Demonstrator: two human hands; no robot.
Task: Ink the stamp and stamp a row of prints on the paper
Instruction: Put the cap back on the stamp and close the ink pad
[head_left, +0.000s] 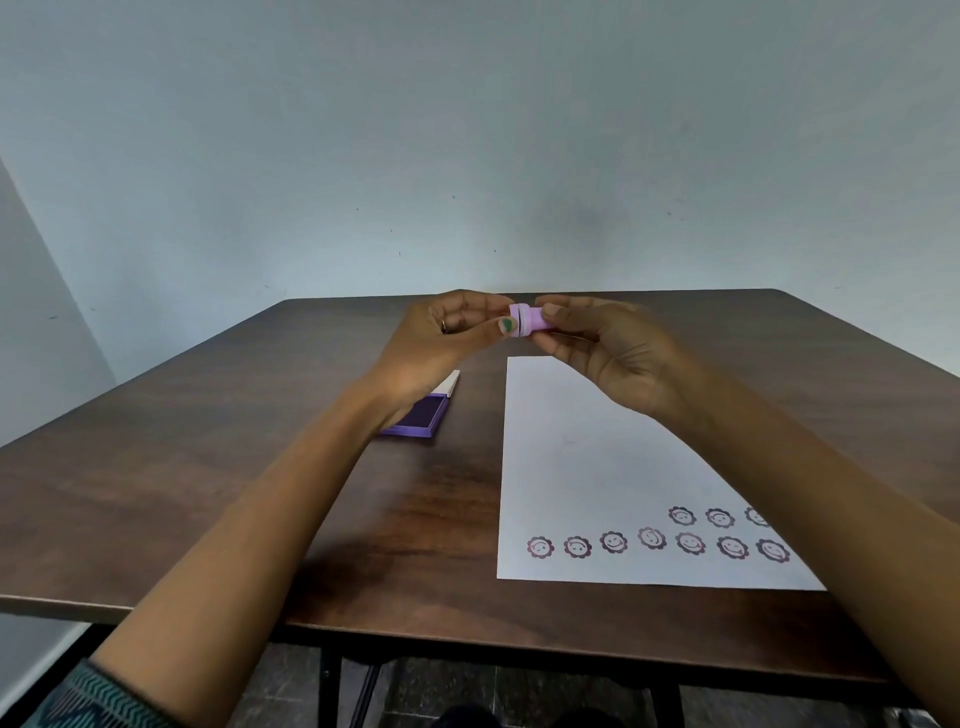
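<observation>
A small lilac round stamp (531, 321) is held on its side above the far part of the table, between both hands. My left hand (441, 338) pinches its left end with thumb and fingertips. My right hand (608, 348) grips its right end. Below them lies a white sheet of paper (587, 457). Near the sheet's front edge runs a row of several purple smiley-flower prints (654, 543), with three more prints (719, 516) above at the right. An open purple ink pad (423, 413) lies left of the paper, partly hidden by my left wrist.
The dark wooden table (234, 467) has its front edge close to me and its far edge against a pale wall. The ink pad's white lid (451, 383) stands open behind the pad. My right forearm crosses over the paper's right side.
</observation>
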